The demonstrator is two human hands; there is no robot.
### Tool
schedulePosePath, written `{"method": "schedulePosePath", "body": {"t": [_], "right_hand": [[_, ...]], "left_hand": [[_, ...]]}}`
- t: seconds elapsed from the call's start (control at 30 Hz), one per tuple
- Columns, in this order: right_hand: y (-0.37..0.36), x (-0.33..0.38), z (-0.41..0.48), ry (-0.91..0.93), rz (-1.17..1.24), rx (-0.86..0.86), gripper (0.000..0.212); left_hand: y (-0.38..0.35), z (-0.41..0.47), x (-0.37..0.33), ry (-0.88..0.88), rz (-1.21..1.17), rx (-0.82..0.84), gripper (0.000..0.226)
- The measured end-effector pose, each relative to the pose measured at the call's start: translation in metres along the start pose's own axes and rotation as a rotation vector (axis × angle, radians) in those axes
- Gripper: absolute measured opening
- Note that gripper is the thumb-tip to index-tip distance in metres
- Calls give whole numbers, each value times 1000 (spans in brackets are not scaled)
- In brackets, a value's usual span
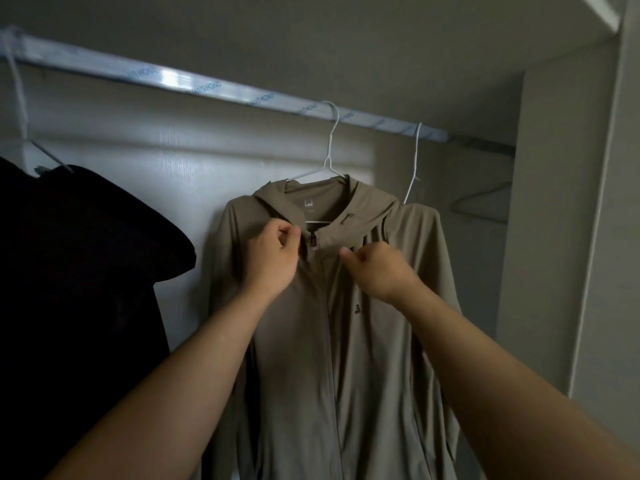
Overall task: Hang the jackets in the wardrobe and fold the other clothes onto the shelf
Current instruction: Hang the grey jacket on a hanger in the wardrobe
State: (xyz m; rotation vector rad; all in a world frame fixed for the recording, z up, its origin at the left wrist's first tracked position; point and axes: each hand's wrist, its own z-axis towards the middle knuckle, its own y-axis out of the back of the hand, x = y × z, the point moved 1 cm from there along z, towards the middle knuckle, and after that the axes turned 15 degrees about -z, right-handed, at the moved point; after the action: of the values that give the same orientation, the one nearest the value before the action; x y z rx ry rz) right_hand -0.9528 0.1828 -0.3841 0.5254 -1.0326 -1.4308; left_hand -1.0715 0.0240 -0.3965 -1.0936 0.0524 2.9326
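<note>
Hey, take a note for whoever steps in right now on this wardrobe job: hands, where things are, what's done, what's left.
Hands: left hand pinches the collar of the tan jacket beside the zip; right hand grips its chest fabric.
Things: the jacket hangs on a white hanger on the rail; a black garment hangs to its left.
Done: this jacket is hung.
Left: release it, then fold the other clothes; they and the shelf are out of view.

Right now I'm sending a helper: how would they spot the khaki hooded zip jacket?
Follow the silver wardrobe rail toward its right end. The khaki hooded zip jacket hangs there on a white wire hanger, pale against the black garment at left.
</note>
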Motion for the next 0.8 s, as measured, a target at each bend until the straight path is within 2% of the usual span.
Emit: {"method": "schedulePosePath", "body": {"t": [0.1,0.17,0.3,0.43,0.53,0.6,0.7,0.8], "right_hand": [[-4,7,5,7,125,-61,48],[-5,7,8,10,157,-123,46],[-2,2,17,-10,139,-209,41],[0,-7,21,-73,140,-296,29],[1,-14,20,-136,43,-593,26],[2,-18,18,-248,-36,-779,25],[4,-24,21,-385,4,-763,43],[8,-29,28,-460,40,-730,47]], "left_hand": [[-1,0,0,-51,-88,-24,11],[1,3,1,-102,-112,36,8],[11,16,5,-217,51,250,28],[15,22,7,-384,195,255,17],[13,20,4,-492,372,161,24],[11,19,-3,-567,561,84,26],[-4,22,-22,-591,612,91,29],[-34,31,-49,-541,542,163,39]]}}
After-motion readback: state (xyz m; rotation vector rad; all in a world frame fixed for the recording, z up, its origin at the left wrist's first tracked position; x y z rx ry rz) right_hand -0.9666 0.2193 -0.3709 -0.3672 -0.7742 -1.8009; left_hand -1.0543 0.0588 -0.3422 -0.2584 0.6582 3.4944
